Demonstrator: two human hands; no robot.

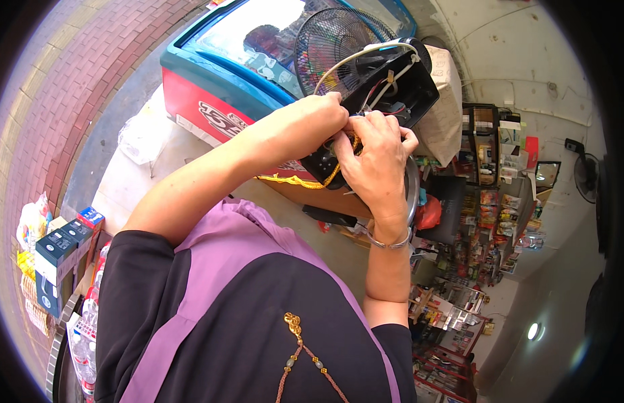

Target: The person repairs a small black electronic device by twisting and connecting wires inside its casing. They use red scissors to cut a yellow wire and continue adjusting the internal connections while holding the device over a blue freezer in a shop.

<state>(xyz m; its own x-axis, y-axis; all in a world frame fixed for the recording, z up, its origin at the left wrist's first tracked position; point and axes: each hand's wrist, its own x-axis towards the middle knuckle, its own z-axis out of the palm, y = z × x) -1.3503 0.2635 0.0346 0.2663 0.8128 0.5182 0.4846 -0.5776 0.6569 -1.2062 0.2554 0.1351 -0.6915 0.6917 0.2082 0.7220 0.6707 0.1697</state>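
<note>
A black electric fan with a wire-grille head (335, 50) lies tilted in front of me. Its black housing (419, 94) is open, and several loose wires (386, 87) show inside. My left hand (327, 113) is closed at the housing's near edge; what its fingers hold is hidden. Right beside it, almost touching, my right hand (378, 154) has its thumb and fingers pinched together. A twisted yellow cord (305, 182) runs up from the lower left and passes in between the right thumb and fingers. A white cable (352, 60) arches over the fan.
Behind the fan stands a blue-and-red chest freezer (225, 87) with a glass top. A beige cloth-like cover (441, 101) is at its right. Stocked shelves (490, 201) fill the right side. Boxes (60, 252) stand at the left, near brick paving (77, 74).
</note>
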